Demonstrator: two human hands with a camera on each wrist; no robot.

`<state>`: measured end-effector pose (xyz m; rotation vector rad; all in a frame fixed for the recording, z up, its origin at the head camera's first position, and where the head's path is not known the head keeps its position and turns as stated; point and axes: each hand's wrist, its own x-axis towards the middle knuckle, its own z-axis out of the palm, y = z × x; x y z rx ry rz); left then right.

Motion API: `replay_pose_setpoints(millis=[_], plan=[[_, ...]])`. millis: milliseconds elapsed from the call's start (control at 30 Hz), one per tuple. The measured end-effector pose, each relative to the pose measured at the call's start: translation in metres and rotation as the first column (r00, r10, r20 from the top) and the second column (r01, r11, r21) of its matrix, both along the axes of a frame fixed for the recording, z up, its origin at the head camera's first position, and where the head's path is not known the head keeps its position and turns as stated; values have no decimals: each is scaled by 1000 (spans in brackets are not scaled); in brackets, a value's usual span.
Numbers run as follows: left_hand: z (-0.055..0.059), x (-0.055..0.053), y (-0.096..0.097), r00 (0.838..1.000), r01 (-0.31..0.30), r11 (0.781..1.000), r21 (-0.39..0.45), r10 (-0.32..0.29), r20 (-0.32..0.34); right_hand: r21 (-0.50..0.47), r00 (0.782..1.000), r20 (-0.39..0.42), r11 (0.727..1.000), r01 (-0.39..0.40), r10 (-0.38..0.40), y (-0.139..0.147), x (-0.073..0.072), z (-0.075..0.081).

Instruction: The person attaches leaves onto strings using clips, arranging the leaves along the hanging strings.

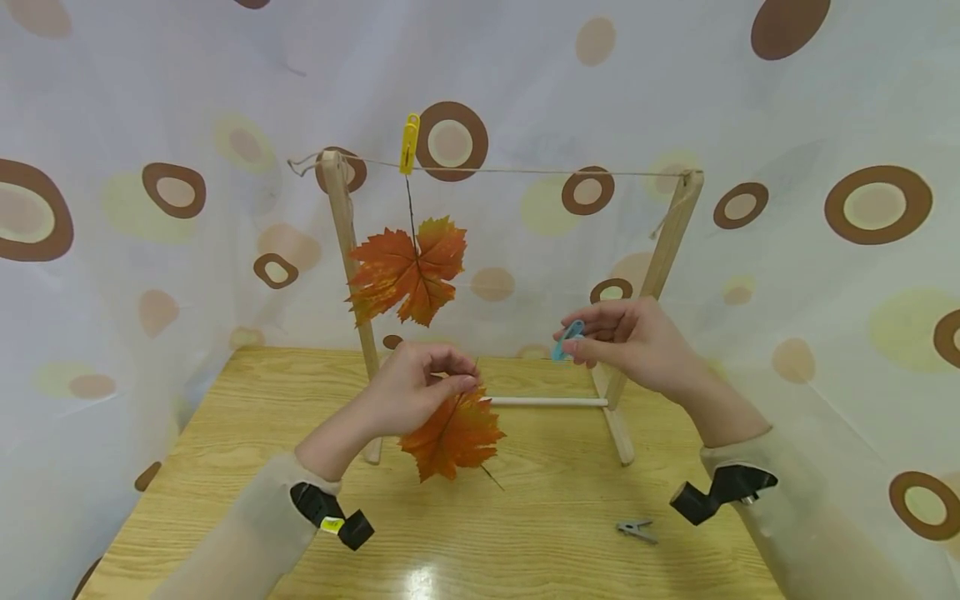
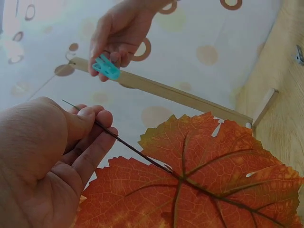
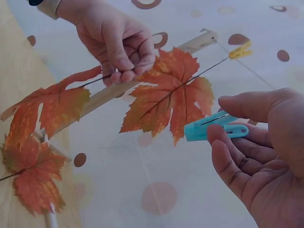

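My left hand (image 1: 420, 387) pinches the dark stem (image 2: 142, 154) of an orange maple-like leaf (image 1: 453, 440), whose blade hangs below the fingers. To its right, my right hand (image 1: 637, 346) holds a light-blue clothespin (image 3: 216, 129) between thumb and fingers, apart from the leaf and below the string (image 1: 525, 172). A yellow clothespin (image 1: 408, 146) at the string's left part clips the stem of another orange leaf (image 1: 416, 267), which hangs there. The right wrist view shows a further leaf (image 3: 33, 175) low on the table, mostly hidden in the head view behind the held one.
A wooden stand carries the string between its left post (image 1: 341, 208) and right post (image 1: 671, 233), with a white crossbar (image 1: 547, 402) low between them. On the wooden table (image 1: 247, 417), a grey clothespin (image 1: 637, 530) lies at front right. A patterned curtain (image 1: 525, 75) hangs behind.
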<state>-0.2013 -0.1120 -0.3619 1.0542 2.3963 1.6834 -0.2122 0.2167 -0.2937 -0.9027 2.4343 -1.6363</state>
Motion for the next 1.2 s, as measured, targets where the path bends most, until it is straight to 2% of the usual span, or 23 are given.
replay_pose_setpoints(millis=[233, 367, 700, 933, 1000, 1200], plan=[[17, -8, 15, 1000, 16, 999, 36, -15, -9, 53, 990, -128, 997, 58, -51, -8, -5, 24], [29, -14, 25, 1000, -8, 998, 68, 10, -27, 44, 983, -180, 998, 51, -43, -14, -7, 38], [53, -29, 40, 996, -87, 981, 172, 83, 30, 76, 974, -205, 990, 116, -98, -22, -11, 63], [66, -37, 45, 993, -112, 971, 212, 103, 54, 34, 965, -254, 997, 71, -60, -25, -15, 76], [68, -39, 46, 993, -115, 971, 211, 106, 50, 22, 960, -271, 997, 80, -71, -26, -16, 79], [74, -45, 51, 992, -124, 974, 191, 123, 14, 41, 928, -343, 984, 171, -147, -29, -19, 87]])
